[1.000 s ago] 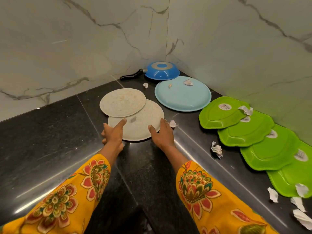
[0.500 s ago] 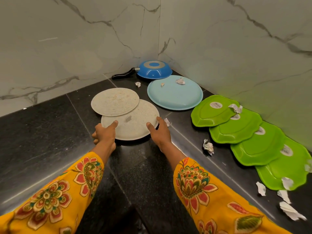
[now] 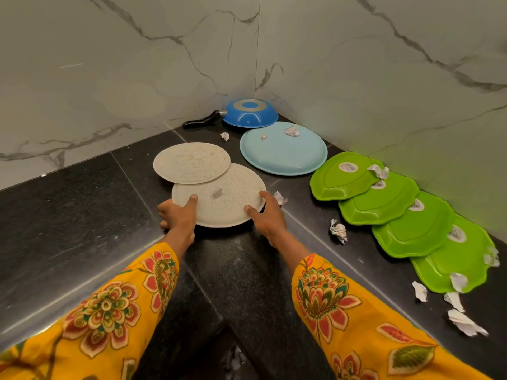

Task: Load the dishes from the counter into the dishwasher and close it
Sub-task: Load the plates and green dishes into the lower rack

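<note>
Both hands, left [image 3: 178, 219] and right [image 3: 267, 219], grip the near speckled plate [image 3: 225, 204], its far edge hidden under another plate [image 3: 191, 163].

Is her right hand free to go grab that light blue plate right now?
Probably not yet: the right hand is gripping the near speckled plate together with the left hand. The path to the light blue plate looks unobstructed otherwise.

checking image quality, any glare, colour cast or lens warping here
Head view: pale glare streaks on the black counter; a green tint on the wall above the green plates; wide-angle bending at the edges; both hands sharp.
</note>
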Motion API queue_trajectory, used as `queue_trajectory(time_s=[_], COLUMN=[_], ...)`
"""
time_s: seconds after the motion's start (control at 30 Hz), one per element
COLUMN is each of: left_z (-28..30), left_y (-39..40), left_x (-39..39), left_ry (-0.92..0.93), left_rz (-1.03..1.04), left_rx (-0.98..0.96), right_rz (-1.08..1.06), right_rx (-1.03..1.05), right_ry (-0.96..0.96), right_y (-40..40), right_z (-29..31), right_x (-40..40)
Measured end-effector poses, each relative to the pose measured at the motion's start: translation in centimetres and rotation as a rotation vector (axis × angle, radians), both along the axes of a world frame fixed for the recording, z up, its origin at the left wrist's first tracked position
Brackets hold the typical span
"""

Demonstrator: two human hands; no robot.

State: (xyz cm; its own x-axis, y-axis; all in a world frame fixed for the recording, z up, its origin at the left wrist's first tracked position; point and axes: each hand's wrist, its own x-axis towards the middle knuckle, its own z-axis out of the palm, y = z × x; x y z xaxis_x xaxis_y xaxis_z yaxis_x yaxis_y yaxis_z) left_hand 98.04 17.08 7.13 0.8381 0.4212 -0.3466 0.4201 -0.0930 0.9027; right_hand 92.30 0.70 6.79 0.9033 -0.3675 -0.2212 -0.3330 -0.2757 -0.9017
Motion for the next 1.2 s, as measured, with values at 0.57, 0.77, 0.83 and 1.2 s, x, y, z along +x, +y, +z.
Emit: queue_trajectory(time_s=[0.57, 0.77, 0.83, 1.2], left_z=[1.7, 2.0, 2.0, 2.4], left_y=[3.7, 3.7, 3.5, -0.6], left_x=[-10.4, -15.3, -17.2, -27.9], left_ry=[0.025, 0.035, 0.039, 0.203], left_rz=[-0.003, -0.167, -0.2, -0.52], left_rx=[-0.487, -0.541, -0.557, -0.663], right_rz=[-0.432, -0.577, -0.639, -0.915], right_rx=[0.369, 0.614, 0.636, 0.656], right_ry=[-0.071, -0.157, -0.175, -0.306], right_y=[2.1, 3.4, 3.8, 2.9], right_z=[-0.1, 2.2, 3.1, 6.0], right_x=[-11.9, -19.6, -22.6, -38.0])
